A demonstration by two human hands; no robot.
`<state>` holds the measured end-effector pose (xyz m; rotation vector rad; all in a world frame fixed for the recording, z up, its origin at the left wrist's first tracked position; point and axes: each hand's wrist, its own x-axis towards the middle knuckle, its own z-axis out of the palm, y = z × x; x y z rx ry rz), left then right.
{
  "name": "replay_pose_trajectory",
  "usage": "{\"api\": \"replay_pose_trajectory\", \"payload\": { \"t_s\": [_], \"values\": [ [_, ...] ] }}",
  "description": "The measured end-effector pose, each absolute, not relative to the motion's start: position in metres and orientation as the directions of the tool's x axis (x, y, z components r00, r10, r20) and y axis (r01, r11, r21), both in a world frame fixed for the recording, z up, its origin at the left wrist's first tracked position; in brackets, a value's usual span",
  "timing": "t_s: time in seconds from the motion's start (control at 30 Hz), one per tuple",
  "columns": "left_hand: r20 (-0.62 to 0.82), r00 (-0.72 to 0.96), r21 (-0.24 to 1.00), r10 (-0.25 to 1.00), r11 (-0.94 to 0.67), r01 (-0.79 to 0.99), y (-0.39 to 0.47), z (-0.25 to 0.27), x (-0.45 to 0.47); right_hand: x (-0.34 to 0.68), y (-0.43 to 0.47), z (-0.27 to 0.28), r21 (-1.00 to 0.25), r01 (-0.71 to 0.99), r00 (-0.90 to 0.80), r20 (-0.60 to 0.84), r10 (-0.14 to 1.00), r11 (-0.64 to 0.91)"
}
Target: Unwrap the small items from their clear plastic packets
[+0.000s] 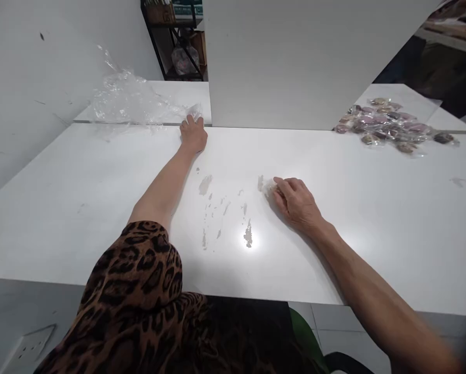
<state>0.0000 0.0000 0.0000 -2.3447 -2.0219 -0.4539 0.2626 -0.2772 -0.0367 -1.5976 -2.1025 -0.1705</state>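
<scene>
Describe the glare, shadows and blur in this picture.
Head view: a bright glare spot on the white tabletop, beside a grey patch; head view: soft shadow along the right forearm, which blurs toward the lower-right corner; head view: glints on crumpled clear plastic.

A heap of clear plastic film [124,98] is spread along the far edge of the table [373,208], near its far left corner. It is thin, shiny and much crumpled, and the far edge is crossed by it. Its right end is drawn out narrow and is being touched there.

A small packet [269,187] is held around the middle of the table, well apart from every edge. It is wrapped in clear, wrinkled plastic; something brownish is partly shown, the rest is hidden.
</scene>
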Motion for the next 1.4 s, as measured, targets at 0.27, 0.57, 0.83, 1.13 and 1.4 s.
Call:
{"api": "replay_pose_trajectory", "payload": {
  "t_s": [0.27,0.57,0.83,1.13,1.4],
  "values": [
    [0.291,0.221,0.414,0.931,-0.331,0.848,-0.079,-0.003,-0.035,0.262,-0.281,-0.036,-0.273,0.885,-0.218,0.471,0.855,0.377],
    [0.359,0.144,0.826,0.922,-0.386,0.412,-0.178,-0.016,-0.06,0.246,-0.283,-0.031,-0.285,0.869,-0.185,0.573,0.798,0.405],
    [-0.137,0.109,0.881,0.985,0.171,-0.44,-0.216,0.004,-0.023,0.167,-0.266,-0.007,-0.936,0.296,0.279,0.274,0.92,0.189],
    [-0.074,0.278,0.841,0.958,0.209,-0.498,-0.238,0.003,-0.004,0.137,-0.249,0.001,-0.967,-0.189,0.268,0.115,0.957,0.169],
    [-0.032,0.289,0.906,0.957,0.151,-0.396,-0.233,-0.003,-0.003,0.16,-0.257,0.005,-0.971,-0.059,0.135,0.222,0.966,0.231]
  ]
}}
